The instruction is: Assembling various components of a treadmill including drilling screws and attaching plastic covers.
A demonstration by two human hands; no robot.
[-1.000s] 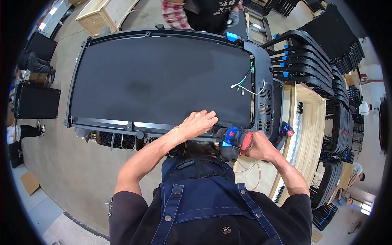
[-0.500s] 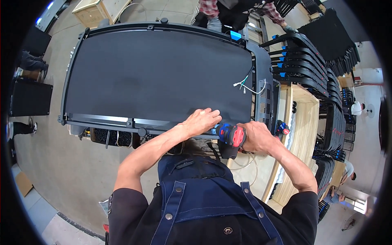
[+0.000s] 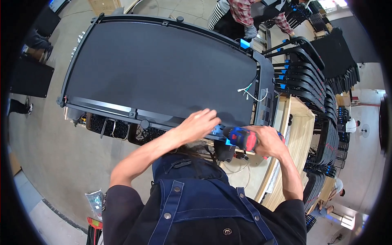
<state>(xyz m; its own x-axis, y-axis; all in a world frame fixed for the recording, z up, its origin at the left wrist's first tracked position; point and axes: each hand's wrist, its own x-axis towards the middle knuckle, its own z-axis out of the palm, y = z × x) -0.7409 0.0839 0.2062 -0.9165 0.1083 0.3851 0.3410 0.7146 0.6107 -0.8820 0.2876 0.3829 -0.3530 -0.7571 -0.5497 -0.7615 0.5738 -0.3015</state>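
Note:
A treadmill deck (image 3: 163, 69) with a black belt and dark side rails lies in front of me. My right hand (image 3: 267, 141) grips a blue, black and red cordless drill (image 3: 245, 139), its nose pointing left beside the deck's near rail, close to a blue piece. Whether the drill's tip touches anything is hidden. My left hand (image 3: 200, 123) is over the near rail, left of the drill's nose, with fingers curled together and slightly blurred. What they hold, if anything, does not show. Loose white and green wires (image 3: 252, 94) lie at the deck's right end.
Black bins (image 3: 118, 128) of small dark parts sit below the near rail. A wooden crate (image 3: 300, 122) stands at the right, by stacked black frames (image 3: 304, 73) with blue pieces. Across the deck, a co-worker in a plaid sleeve (image 3: 241, 12) wears a grey glove (image 3: 250, 32).
My view has shifted, moving the deck slightly right and down in the picture. My left hand has drawn a little left from the drill. The co-worker has moved to the right.

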